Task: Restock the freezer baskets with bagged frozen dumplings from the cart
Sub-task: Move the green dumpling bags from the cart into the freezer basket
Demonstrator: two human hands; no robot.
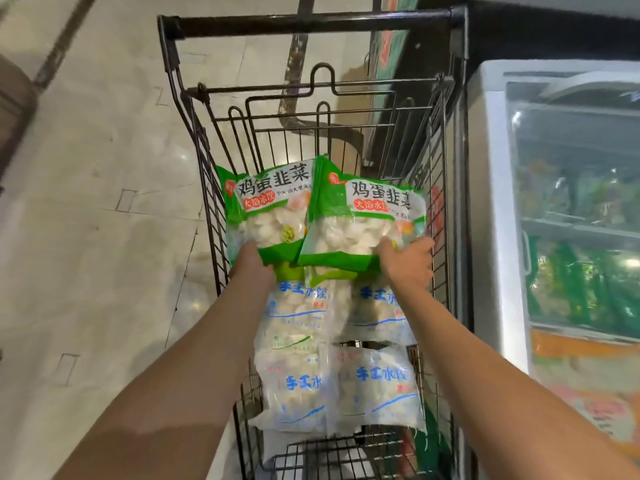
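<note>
Green dumpling bags (266,209), (363,220), left hand (251,263), right hand (408,261), fingers curled around each

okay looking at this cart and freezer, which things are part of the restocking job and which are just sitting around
Part of the job:
left hand and right hand, each gripping a green bag
white bags in the cart
freezer

Just around:
floor
dark counter behind the freezer
</note>
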